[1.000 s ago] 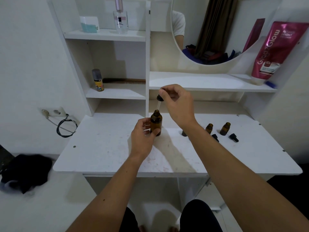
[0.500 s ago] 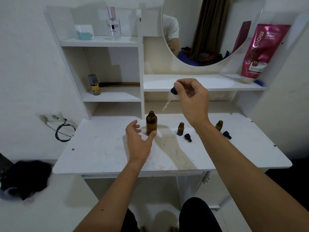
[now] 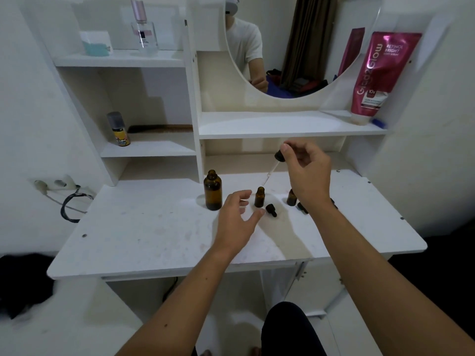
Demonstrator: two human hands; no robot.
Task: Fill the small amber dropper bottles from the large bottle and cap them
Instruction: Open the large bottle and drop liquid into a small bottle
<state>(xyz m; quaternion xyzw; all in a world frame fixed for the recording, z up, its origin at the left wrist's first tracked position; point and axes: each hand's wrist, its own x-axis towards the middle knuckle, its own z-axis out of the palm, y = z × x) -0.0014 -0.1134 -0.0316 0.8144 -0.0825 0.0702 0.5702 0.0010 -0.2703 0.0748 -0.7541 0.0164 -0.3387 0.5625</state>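
Note:
The large amber bottle (image 3: 213, 192) stands uncapped on the white desk (image 3: 144, 235). Right of it stands a small amber bottle (image 3: 259, 197), open, with a loose black dropper cap (image 3: 271, 210) lying beside it. My right hand (image 3: 307, 173) pinches the large bottle's dropper (image 3: 272, 169) by its black bulb; the glass tip hangs just above the small bottle's mouth. My left hand (image 3: 237, 218) hovers open, fingers spread, just left of the small bottle and holding nothing. A second small bottle (image 3: 291, 197) is partly hidden behind my right wrist.
Another black cap (image 3: 302, 207) peeks out by my right wrist. Shelves behind hold a spray can (image 3: 118, 129), a comb (image 3: 160, 128), a perfume bottle (image 3: 144, 29) and a pink tube (image 3: 379, 75). A round mirror (image 3: 288, 44) hangs above. A cable (image 3: 69, 206) lies at the left.
My left hand let go of the large bottle and slid right toward the small one. My right hand carried the dropper out of the large bottle, right and down over the small bottle.

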